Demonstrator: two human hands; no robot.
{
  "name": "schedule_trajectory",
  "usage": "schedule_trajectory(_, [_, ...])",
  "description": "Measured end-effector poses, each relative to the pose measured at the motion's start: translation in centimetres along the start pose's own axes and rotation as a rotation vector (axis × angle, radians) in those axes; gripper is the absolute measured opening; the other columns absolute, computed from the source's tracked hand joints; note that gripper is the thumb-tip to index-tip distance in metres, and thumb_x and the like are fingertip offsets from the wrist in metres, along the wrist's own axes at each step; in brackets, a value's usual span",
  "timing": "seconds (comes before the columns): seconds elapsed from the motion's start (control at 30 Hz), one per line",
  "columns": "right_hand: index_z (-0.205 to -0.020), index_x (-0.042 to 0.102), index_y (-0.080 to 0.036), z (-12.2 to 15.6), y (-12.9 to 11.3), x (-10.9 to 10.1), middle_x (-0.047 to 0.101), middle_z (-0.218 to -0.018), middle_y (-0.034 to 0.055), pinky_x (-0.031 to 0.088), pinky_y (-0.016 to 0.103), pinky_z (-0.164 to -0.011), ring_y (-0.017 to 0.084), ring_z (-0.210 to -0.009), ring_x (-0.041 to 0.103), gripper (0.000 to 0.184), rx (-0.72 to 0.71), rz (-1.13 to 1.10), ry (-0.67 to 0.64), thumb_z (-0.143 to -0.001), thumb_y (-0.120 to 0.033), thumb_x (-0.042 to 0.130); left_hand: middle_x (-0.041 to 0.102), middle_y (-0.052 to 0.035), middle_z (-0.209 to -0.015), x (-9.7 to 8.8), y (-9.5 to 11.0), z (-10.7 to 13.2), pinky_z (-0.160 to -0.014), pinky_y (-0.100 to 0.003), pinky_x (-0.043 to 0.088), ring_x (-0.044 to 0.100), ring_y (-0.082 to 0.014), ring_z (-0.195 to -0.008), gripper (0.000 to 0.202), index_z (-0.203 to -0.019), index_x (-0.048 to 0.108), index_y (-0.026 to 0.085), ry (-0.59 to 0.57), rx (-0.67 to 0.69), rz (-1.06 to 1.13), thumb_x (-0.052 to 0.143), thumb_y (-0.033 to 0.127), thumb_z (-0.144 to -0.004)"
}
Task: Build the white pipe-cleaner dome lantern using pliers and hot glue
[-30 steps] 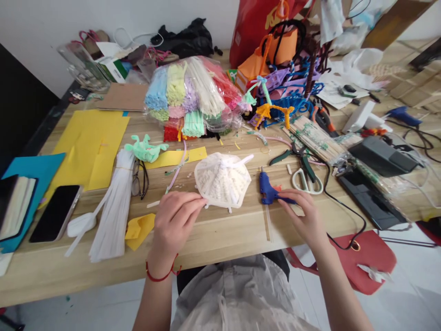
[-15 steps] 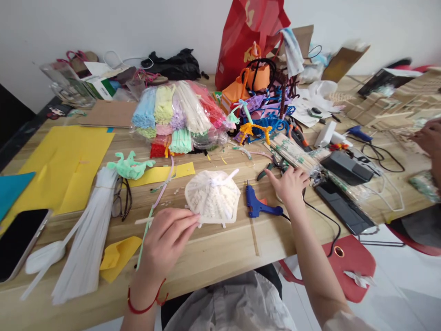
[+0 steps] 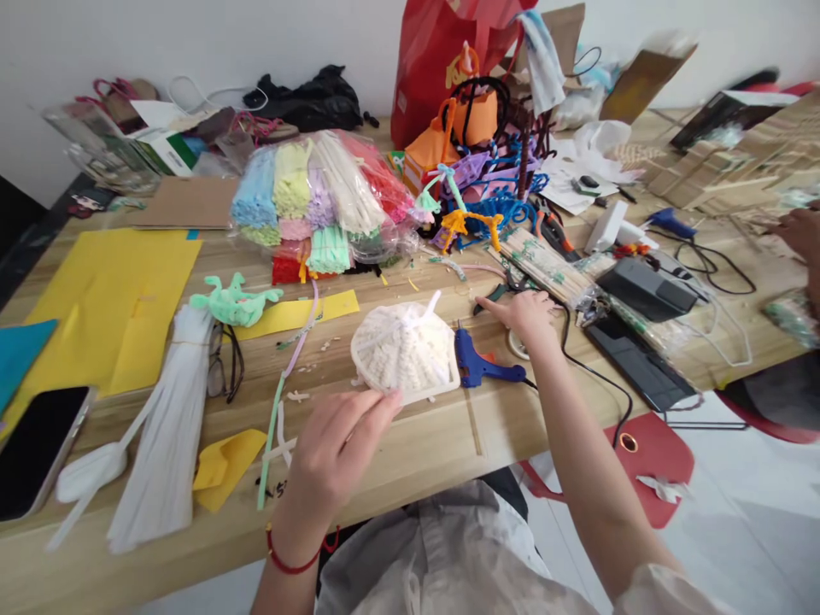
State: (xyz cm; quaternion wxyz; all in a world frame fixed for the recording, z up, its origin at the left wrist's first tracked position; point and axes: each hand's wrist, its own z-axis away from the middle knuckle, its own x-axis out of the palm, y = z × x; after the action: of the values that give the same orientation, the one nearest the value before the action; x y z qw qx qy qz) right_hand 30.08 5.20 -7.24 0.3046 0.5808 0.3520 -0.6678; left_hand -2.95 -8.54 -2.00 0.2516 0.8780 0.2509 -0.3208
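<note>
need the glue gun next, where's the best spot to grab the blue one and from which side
Probably the handle of the blue glue gun, which lies flat and sticks out toward the right where the cord leaves it. Come from the right: its nozzle end sits against the white woven piece, so the left is crowded.

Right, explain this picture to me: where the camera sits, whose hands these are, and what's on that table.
The camera sits on a person's head, looking down at their own bare hands. The left hand holds the edge of a white woven dome on the wooden table. The right hand reaches over tools beside a blue glue gun. A bag of coloured pipe cleaners, yellow paper and a phone lie around. Another person's hand shows at the far right.
</note>
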Motion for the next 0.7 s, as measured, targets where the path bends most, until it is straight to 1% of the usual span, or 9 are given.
schedule_trajectory(0.1, [-0.14, 0.037, 0.015, 0.0, -1.0, 0.3, 0.041, -0.136, 0.0456, 0.042, 0.071, -0.092, 0.056, -0.129, 0.04, 0.109, 0.14, 0.029, -0.02, -0.072, -0.065, 0.065, 0.073, -0.0065, -0.1, -0.1, 0.2, 0.5, -0.082, -0.032, 0.052, 0.068, -0.0178, -0.09, 0.033, -0.118, 0.065, 0.019, -0.01, -0.018, 0.023, 0.064, 0.005, -0.088])
schedule_trajectory(0.2, [-0.141, 0.038, 0.011, 0.0, -1.5, 0.4, 0.044, -0.134, 0.041, 0.042, 0.069, -0.093, 0.052, -0.128, 0.043, 0.099, 0.178, 0.046, -0.023, -0.07, -0.05, 0.069, 0.073, -0.0068, -0.099, -0.1, 0.3, 0.5, -0.081, -0.032, 0.052, 0.068, -0.0182, -0.089, 0.029, -0.112, 0.067, 0.019, 0.004, -0.032, 0.017, 0.066, 0.005, -0.087])
schedule_trajectory(0.3, [-0.14, 0.037, 0.012, 0.0, -1.4, 0.4, 0.044, -0.133, 0.0407, 0.041, 0.065, -0.094, 0.05, -0.126, 0.044, 0.09, 0.179, 0.074, 0.0, -0.07, -0.038, 0.066, 0.073, -0.0067, -0.098, -0.1, 0.1, 0.3, -0.08, -0.031, 0.052, 0.068, -0.0175, -0.089, 0.026, -0.108, 0.068, 0.018, 0.045, -0.025, -0.009, 0.069, 0.005, -0.085])
schedule_trajectory(0.37, [-0.138, 0.037, 0.014, 0.1, -0.9, 0.3, 0.044, -0.133, 0.0404, 0.04, 0.062, -0.096, 0.049, -0.124, 0.045, 0.091, 0.146, 0.095, 0.009, -0.069, -0.037, 0.066, 0.073, -0.0059, -0.098, 0.0, -0.1, 0.3, -0.08, -0.03, 0.052, 0.069, -0.017, -0.088, 0.025, -0.107, 0.069, 0.019, 0.044, -0.02, -0.013, 0.068, 0.006, -0.086])
schedule_trajectory(0.43, [-0.138, 0.036, 0.014, 0.3, -0.2, 0.0, 0.044, -0.133, 0.0394, 0.038, 0.06, -0.097, 0.048, -0.124, 0.045, 0.097, 0.092, 0.115, 0.006, -0.066, -0.039, 0.071, 0.073, -0.0058, -0.099, 0.0, -0.2, 0.4, -0.08, -0.031, 0.052, 0.069, -0.0172, -0.089, 0.026, -0.108, 0.069, 0.019, 0.027, -0.013, 0.002, 0.068, 0.006, -0.086])
schedule_trajectory(0.5, [-0.139, 0.034, 0.015, 0.4, 0.6, -0.3, 0.044, -0.133, 0.0394, 0.037, 0.06, -0.098, 0.049, -0.125, 0.043, 0.103, 0.009, 0.166, 0.001, -0.063, -0.042, 0.075, 0.073, -0.0066, -0.1, 0.0, -0.2, 0.5, -0.079, -0.032, 0.052, 0.068, -0.0175, -0.089, 0.028, -0.11, 0.068, 0.019, 0.015, 0.002, 0.021, 0.068, 0.005, -0.086])
schedule_trajectory(0.53, [-0.138, 0.034, 0.015, 0.4, 1.0, -0.5, 0.044, -0.134, 0.0399, 0.036, 0.06, -0.098, 0.05, -0.125, 0.042, 0.103, -0.039, 0.203, 0.001, -0.062, -0.04, 0.076, 0.073, -0.0072, -0.1, 0.0, -0.2, 0.5, -0.078, -0.032, 0.052, 0.068, -0.0177, -0.088, 0.029, -0.11, 0.068, 0.018, 0.013, 0.014, 0.028, 0.068, 0.004, -0.085])
schedule_trajectory(0.6, [-0.134, 0.039, 0.015, 0.3, 1.6, -1.1, 0.045, -0.132, 0.0399, 0.035, 0.06, -0.098, 0.051, -0.125, 0.043, 0.091, -0.123, 0.268, 0.007, -0.064, -0.033, 0.074, 0.074, -0.0083, -0.099, 0.0, -0.1, 0.5, -0.077, -0.033, 0.051, 0.067, -0.0179, -0.087, 0.029, -0.111, 0.067, 0.016, 0.017, 0.04, 0.037, 0.068, 0.003, -0.085])
schedule_trajectory(0.7, [-0.127, 0.047, 0.01, 0.4, 2.3, -2.3, 0.051, -0.129, 0.0363, 0.037, 0.055, -0.099, 0.048, -0.124, 0.047, 0.071, -0.177, 0.292, 0.019, -0.066, -0.021, 0.069, 0.074, -0.008, -0.098, 0.0, -0.1, 0.5, -0.076, -0.033, 0.051, 0.068, -0.018, -0.086, 0.029, -0.11, 0.068, 0.016, 0.028, 0.054, 0.029, 0.069, 0.003, -0.084])
